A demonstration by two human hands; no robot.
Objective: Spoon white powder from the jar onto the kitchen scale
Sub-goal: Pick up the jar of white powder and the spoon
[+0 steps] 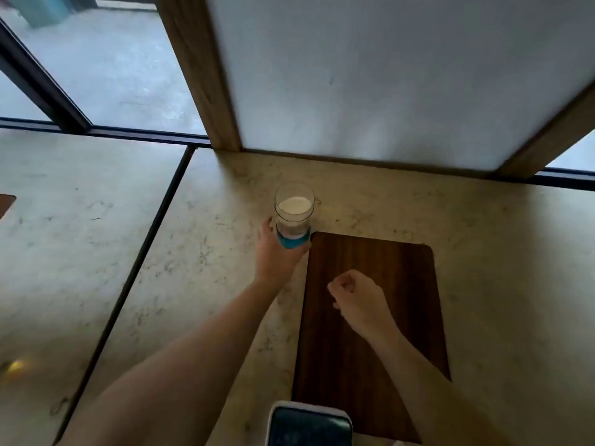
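Note:
An open glass jar (294,207) with white powder inside and a blue label band stands on the pale marble counter, just beyond the far left corner of a dark wooden board (370,317). My left hand (277,252) is wrapped around the jar's lower part. Over the board my right hand (357,299) hovers with its fingers curled into a loose fist, and nothing shows in it. At the bottom edge lies a flat device with a dark glass top and white rim (309,424), maybe the scale. No spoon is visible.
A wood-framed frosted panel (370,75) rises right behind the counter. A dark seam (145,252) splits the counter from a second slab on the left. Windows with black frames run along the far left.

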